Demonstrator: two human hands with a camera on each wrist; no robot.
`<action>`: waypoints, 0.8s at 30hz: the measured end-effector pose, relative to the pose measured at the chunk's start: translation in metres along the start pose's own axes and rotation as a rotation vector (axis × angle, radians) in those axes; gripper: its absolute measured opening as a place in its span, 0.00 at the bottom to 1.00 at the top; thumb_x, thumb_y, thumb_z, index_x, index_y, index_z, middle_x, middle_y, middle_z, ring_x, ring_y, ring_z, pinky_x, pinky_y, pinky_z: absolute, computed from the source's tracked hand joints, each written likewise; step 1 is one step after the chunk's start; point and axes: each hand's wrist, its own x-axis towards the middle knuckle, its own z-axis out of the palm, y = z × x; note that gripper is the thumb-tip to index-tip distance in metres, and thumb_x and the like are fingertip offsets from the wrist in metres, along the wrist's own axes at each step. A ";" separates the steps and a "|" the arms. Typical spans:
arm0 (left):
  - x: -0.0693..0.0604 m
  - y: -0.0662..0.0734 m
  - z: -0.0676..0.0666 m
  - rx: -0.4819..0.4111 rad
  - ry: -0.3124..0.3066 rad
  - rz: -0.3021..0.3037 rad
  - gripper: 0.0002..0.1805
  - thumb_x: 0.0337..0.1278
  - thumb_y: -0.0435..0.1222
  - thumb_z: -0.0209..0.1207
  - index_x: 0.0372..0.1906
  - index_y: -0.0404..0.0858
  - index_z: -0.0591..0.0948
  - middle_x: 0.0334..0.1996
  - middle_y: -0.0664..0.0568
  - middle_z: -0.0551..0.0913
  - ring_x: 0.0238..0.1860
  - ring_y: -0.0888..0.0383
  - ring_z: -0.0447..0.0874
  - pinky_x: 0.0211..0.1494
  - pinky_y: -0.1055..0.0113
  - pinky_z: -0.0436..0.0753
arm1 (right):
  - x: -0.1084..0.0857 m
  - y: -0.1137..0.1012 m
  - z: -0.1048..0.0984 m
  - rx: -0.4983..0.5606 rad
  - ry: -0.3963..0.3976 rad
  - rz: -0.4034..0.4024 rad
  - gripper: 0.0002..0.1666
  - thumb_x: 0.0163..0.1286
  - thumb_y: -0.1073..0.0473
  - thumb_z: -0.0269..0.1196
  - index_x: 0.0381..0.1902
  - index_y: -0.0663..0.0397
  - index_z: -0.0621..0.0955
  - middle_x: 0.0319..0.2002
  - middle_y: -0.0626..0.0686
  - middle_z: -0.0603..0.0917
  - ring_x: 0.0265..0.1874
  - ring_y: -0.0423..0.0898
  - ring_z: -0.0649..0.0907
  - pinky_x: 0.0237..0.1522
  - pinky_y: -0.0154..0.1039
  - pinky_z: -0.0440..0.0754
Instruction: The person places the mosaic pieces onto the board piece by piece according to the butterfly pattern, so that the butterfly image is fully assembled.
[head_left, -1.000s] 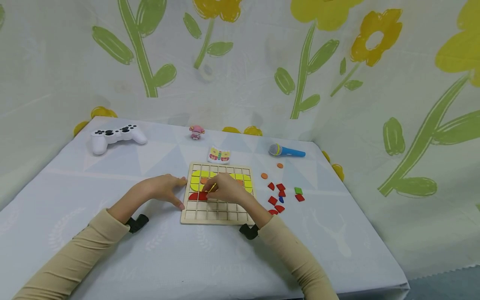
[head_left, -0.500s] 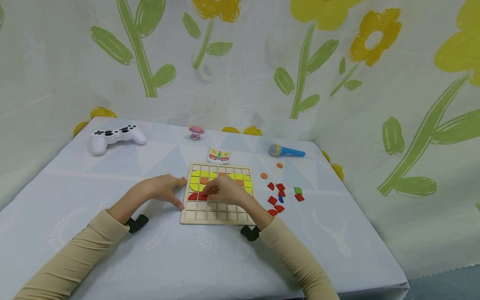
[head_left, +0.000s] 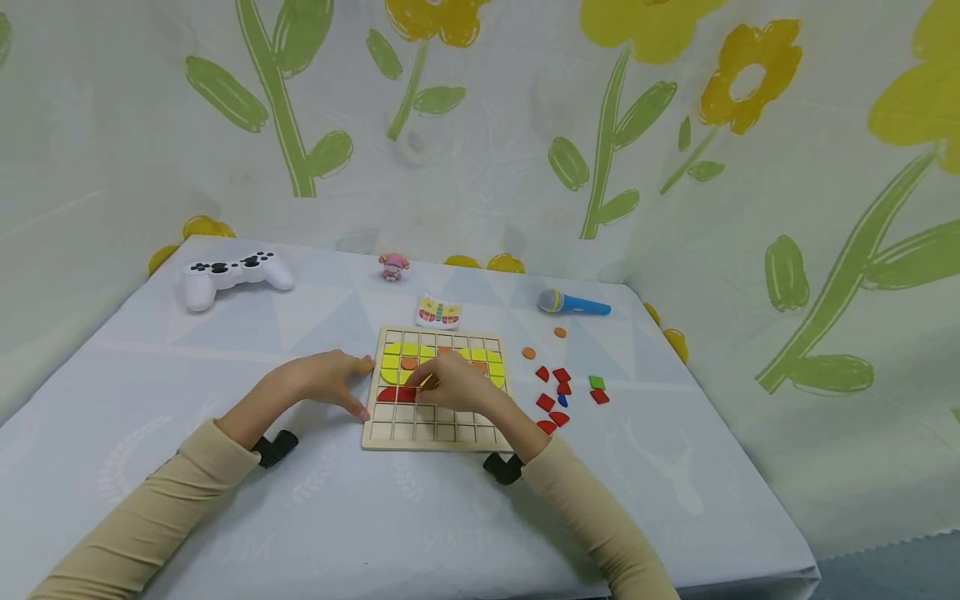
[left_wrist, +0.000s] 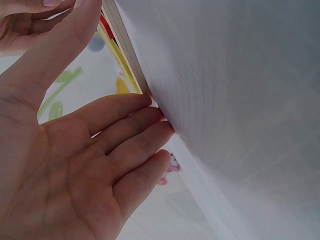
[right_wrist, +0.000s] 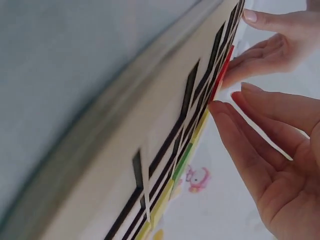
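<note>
The pale wooden grid board (head_left: 427,445) lies flat, the left hand (head_left: 330,379), fingers extended, touching its left edge, apparently steadying it. The right hand (head_left: 454,379), pinching nothing visible, touches flat red pieces (head_left: 387,394) at the board's left, seemingly seating them.

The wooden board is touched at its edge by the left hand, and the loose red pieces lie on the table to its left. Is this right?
Not quite: in the head view, the loose red pieces lie on the table to the right of the board. The rest holds.
</note>
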 end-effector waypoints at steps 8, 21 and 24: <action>0.000 0.001 0.002 0.004 0.008 -0.011 0.54 0.39 0.55 0.73 0.70 0.31 0.65 0.69 0.36 0.64 0.69 0.35 0.58 0.65 0.41 0.64 | -0.024 0.008 -0.007 -0.017 0.066 -0.019 0.12 0.64 0.64 0.67 0.46 0.58 0.86 0.42 0.51 0.87 0.41 0.43 0.83 0.43 0.31 0.81; -0.002 0.002 0.001 0.020 -0.003 -0.016 0.54 0.40 0.54 0.73 0.70 0.31 0.64 0.68 0.35 0.64 0.68 0.35 0.60 0.64 0.41 0.66 | -0.073 0.040 -0.025 -0.061 0.128 0.024 0.14 0.62 0.62 0.69 0.46 0.57 0.86 0.43 0.51 0.86 0.47 0.47 0.81 0.49 0.43 0.81; -0.003 0.003 0.000 0.016 -0.005 -0.017 0.54 0.40 0.54 0.73 0.70 0.31 0.64 0.68 0.35 0.64 0.68 0.35 0.60 0.64 0.40 0.66 | -0.084 0.048 -0.032 -0.085 0.146 0.030 0.14 0.62 0.63 0.69 0.46 0.58 0.86 0.42 0.51 0.86 0.44 0.46 0.81 0.47 0.44 0.82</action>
